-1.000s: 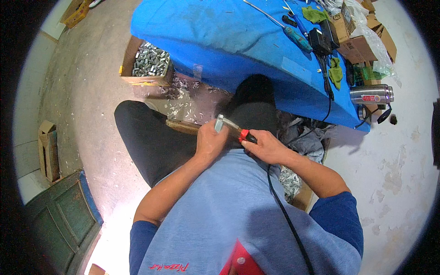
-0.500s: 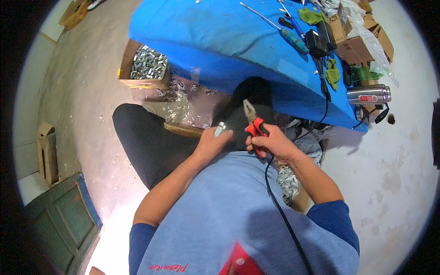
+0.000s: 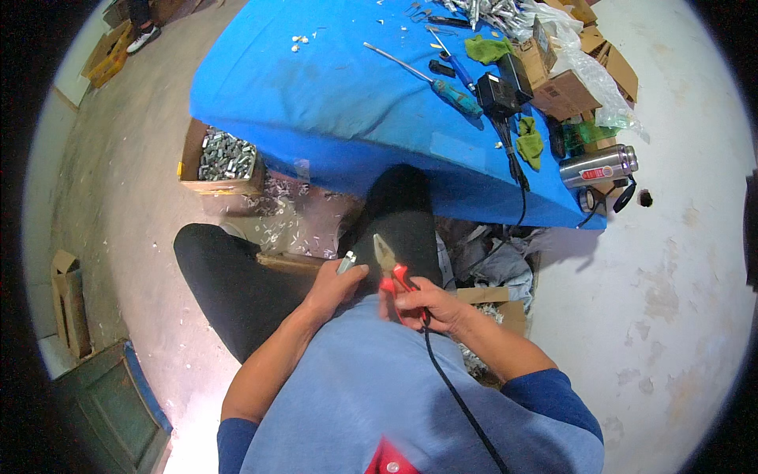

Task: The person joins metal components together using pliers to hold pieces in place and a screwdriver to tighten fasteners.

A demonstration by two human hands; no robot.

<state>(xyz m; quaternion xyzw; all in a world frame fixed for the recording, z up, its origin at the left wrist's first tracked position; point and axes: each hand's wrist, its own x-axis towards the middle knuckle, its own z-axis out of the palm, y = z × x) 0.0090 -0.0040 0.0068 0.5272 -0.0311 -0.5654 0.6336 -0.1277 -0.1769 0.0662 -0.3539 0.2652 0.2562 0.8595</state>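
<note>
1. Close above the lap, the right hand [image 3: 430, 304] has its fingers clamped on the red handles of pliers [image 3: 392, 268], whose tips point up and away.
2. Just beside it, the left hand [image 3: 335, 286] has its fingers closed around a small metal piece [image 3: 346, 261].
3. Beyond the knees stands a blue counter [image 3: 339, 103] carrying a screwdriver [image 3: 446, 83].
4. On the floor, left of the counter, a cardboard box [image 3: 223, 162] holds metal parts.
</note>
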